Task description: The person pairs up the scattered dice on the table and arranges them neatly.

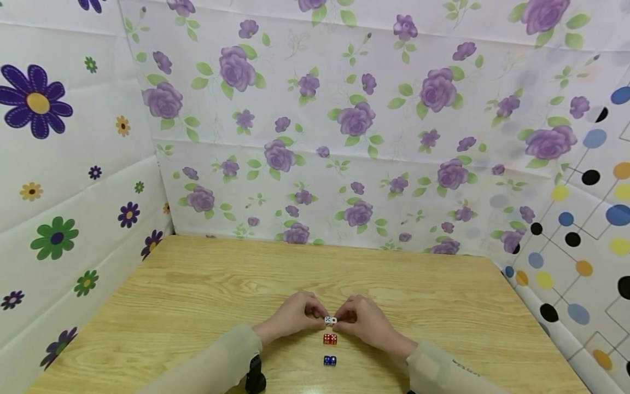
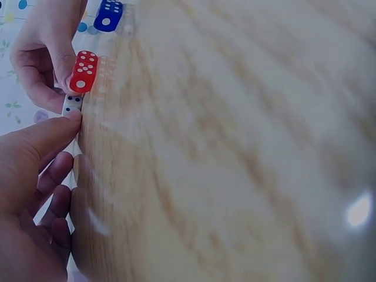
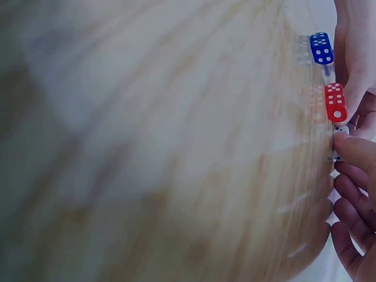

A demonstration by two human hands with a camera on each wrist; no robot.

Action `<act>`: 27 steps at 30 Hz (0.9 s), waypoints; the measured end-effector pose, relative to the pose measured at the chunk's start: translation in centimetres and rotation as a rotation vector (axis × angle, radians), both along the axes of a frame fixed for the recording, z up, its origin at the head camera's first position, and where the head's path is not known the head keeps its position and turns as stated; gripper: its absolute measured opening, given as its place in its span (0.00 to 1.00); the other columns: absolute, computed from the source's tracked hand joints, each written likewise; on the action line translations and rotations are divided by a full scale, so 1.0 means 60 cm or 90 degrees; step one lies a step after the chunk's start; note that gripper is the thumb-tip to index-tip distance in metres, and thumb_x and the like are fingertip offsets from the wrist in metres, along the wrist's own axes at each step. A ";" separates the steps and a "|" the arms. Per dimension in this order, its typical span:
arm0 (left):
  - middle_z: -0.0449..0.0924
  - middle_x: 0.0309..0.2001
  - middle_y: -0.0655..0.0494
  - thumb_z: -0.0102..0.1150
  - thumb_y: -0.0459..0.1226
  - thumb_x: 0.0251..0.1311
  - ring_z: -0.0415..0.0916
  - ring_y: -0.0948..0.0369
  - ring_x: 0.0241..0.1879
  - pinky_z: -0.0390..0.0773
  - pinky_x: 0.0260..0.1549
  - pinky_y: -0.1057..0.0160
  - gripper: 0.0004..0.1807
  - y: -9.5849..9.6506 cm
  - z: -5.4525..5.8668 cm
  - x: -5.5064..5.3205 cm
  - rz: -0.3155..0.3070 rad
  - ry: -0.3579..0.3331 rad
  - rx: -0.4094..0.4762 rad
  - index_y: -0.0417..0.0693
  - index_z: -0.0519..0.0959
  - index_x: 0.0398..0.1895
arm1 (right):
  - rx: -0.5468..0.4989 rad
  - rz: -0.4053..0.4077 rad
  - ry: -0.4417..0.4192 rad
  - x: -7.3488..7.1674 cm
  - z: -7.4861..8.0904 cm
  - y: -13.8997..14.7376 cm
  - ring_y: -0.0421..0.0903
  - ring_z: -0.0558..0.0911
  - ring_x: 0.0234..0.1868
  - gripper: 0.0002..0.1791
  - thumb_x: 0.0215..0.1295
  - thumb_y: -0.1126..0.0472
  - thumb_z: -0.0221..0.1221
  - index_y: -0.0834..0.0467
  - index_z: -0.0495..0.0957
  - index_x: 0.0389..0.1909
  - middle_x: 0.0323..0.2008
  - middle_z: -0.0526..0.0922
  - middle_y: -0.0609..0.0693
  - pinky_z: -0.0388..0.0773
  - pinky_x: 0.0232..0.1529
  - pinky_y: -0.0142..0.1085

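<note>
Two white dice (image 1: 331, 320) sit side by side on the wooden table, between my two hands. The thumb and forefinger of my left hand (image 1: 299, 313) pinch the left die, and my right hand (image 1: 366, 320) pinches the right one the same way. My other fingers curl loosely near the tabletop. Closer to me lies a pair of red dice (image 1: 330, 339), side by side in line with the white ones. A pair of blue dice (image 1: 330, 360) stands nearer still. In the left wrist view, my thumb partly covers a white die (image 2: 73, 101).
Wood-grain tabletop (image 1: 221, 284) spreads around the hands. Behind it hangs a cloth with purple roses (image 1: 356, 213); a flowered cloth (image 1: 54, 238) flanks the left side and a dotted cloth (image 1: 573, 241) the right. A black strap (image 1: 255, 375) circles the left wrist.
</note>
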State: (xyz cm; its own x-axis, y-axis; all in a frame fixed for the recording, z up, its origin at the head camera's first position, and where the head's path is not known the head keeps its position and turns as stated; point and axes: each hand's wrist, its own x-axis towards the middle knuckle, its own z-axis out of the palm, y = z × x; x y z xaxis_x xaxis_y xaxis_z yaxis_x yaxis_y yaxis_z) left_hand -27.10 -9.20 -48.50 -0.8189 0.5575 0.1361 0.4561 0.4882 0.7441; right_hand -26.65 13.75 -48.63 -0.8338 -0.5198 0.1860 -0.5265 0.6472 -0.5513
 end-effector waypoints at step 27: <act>0.82 0.39 0.55 0.65 0.42 0.63 0.76 0.64 0.37 0.77 0.36 0.68 0.17 -0.053 0.048 0.027 0.010 0.030 -0.018 0.44 0.81 0.52 | 0.017 -0.048 0.124 0.040 0.008 0.027 0.42 0.77 0.47 0.17 0.63 0.54 0.66 0.53 0.81 0.52 0.44 0.82 0.45 0.78 0.48 0.37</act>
